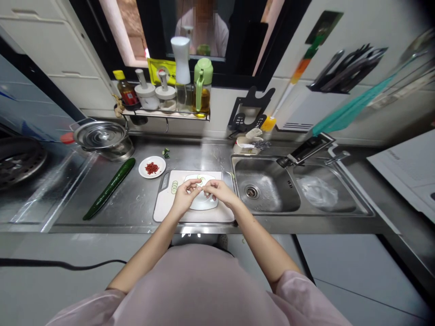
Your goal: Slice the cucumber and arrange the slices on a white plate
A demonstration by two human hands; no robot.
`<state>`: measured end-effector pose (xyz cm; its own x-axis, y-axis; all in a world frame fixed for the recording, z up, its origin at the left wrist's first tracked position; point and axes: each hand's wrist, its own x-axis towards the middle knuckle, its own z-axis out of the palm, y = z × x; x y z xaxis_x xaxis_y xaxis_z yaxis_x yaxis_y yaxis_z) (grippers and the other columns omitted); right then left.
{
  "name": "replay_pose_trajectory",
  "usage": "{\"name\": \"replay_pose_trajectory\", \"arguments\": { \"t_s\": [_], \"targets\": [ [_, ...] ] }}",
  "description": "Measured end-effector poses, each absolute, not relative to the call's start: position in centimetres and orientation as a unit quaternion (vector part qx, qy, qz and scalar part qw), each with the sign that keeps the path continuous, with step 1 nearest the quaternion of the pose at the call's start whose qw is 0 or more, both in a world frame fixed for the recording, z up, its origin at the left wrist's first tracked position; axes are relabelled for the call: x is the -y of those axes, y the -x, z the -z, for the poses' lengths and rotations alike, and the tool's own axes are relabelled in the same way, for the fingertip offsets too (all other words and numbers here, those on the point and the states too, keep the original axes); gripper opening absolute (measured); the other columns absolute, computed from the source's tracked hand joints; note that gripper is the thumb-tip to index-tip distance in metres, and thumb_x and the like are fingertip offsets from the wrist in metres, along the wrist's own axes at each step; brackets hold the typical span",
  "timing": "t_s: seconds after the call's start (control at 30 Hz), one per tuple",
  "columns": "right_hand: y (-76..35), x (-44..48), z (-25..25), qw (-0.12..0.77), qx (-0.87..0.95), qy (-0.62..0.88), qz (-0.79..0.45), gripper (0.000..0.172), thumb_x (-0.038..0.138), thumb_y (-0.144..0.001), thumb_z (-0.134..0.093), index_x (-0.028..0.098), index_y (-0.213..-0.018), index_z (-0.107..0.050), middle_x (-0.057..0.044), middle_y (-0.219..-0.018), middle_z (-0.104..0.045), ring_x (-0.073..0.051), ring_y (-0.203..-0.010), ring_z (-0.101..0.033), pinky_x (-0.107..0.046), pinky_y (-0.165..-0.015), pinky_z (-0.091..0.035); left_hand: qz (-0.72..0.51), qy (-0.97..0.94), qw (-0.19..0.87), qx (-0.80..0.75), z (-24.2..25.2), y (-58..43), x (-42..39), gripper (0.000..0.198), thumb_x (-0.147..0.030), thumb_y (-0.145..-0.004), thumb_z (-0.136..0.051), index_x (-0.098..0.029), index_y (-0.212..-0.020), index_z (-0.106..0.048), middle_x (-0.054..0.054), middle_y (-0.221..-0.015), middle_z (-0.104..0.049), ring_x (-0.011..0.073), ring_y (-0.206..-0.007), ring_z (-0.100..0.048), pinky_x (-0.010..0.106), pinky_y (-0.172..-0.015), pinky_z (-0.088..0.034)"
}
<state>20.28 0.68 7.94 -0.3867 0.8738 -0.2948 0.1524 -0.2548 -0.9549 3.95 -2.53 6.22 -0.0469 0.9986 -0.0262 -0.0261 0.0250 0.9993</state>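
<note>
My left hand (186, 194) and my right hand (217, 192) meet over a white plate (204, 204), fingertips pinched close together. Whatever is between them is too small to make out. Just beyond the fingertips, pale green cucumber slices (201, 179) show at the plate's far side, partly hidden by my fingers. The plate rests on a white cutting board (163, 206) with a grey edge. Left of the plate, a short row of overlapping cucumber slices (174, 187) lies on the board.
A whole cucumber (110, 188) lies on the steel counter at left, near a small white dish (142, 173) of red chopped pieces and green scraps (166, 152). A lidded pot (117, 149) stands behind. At right is a double sink (268, 203); a seasoning rack (166, 114) hangs at the back.
</note>
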Motion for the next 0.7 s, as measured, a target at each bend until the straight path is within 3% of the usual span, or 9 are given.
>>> {"name": "replay_pose_trajectory", "arguments": {
  "t_s": [0.4, 0.57, 0.7],
  "targets": [
    [-20.6, -1.1, -8.3, 0.23, 0.509, 0.506, -0.657, 0.02, 0.029, -0.073, -0.068, 0.017, -0.063, -0.056, 0.001, -0.055, -0.061, -0.008, -0.046, -0.057, -0.013, -0.036, -0.03, -0.489, -0.493, 0.473, -0.542, -6.1, -4.3, 2.5, 0.024, -0.034, -0.071, -0.07, -0.018, -0.09, -0.071, 0.0, -0.075, -0.061, 0.0117, -0.067, -0.049, 0.024, -0.068, -0.04],
    [-21.2, -1.5, -8.2, 0.214, 0.476, 0.49, -0.699, 0.024, 0.035, -0.072, -0.073, 0.017, -0.071, -0.057, -0.002, -0.062, -0.068, -0.011, -0.052, -0.064, -0.013, -0.038, -0.036, -0.493, -0.487, 0.476, -0.541, -6.1, -4.4, 2.3, 0.024, -0.033, -0.071, -0.07, -0.018, -0.089, -0.07, 0.001, -0.076, -0.063, 0.0117, -0.068, -0.049, 0.025, -0.068, -0.041],
    [-21.6, -1.9, -7.5, 0.235, 0.482, 0.49, -0.687, 0.024, 0.034, -0.07, -0.074, 0.017, -0.077, -0.059, 0.0, -0.058, -0.065, -0.011, -0.05, -0.06, -0.016, -0.04, -0.038, -0.49, -0.484, 0.481, -0.542, -5.7, -4.6, 2.0, 0.023, -0.033, -0.071, -0.071, -0.018, -0.087, -0.07, 0.001, -0.075, -0.063, 0.0115, -0.067, -0.049, 0.025, -0.068, -0.041]
  ]
}}
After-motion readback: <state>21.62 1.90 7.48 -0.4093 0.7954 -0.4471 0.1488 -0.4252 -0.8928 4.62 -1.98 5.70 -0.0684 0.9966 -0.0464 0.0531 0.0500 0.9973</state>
